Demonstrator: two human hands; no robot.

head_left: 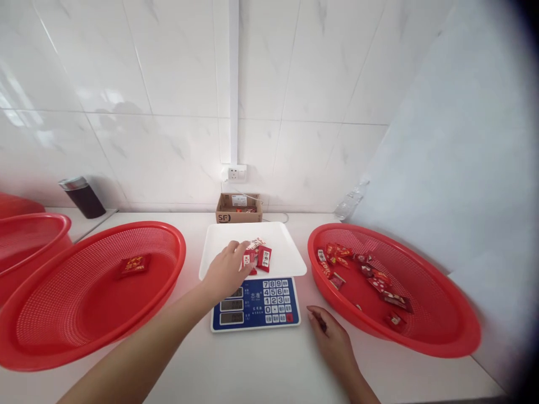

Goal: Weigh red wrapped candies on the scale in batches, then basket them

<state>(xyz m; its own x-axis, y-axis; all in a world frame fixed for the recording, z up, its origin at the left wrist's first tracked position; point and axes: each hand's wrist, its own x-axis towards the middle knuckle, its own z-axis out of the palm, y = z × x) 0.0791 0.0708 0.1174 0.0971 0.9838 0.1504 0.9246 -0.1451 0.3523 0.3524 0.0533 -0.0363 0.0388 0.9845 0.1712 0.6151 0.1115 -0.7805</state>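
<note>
My left hand (227, 268) reaches over the white tray (219, 238) of an electronic scale (256, 306), its fingers curled down onto a red candy packet (249, 260). Two more packets (264, 257) lie beside it on the tray. My right hand (326, 331) rests flat on the white counter just right of the scale's blue keypad, fingers stretched out and holding nothing. It lies against the near rim of the right red basket (442, 342), which holds several red candy packets (370, 275).
A large red mesh basket (54, 336) on the left holds one red packet (135, 264). Another red basin (25, 235) sits at the far left. A small cardboard box (238, 208), a wall socket (236, 173) and a dark cup (84, 197) stand by the tiled wall.
</note>
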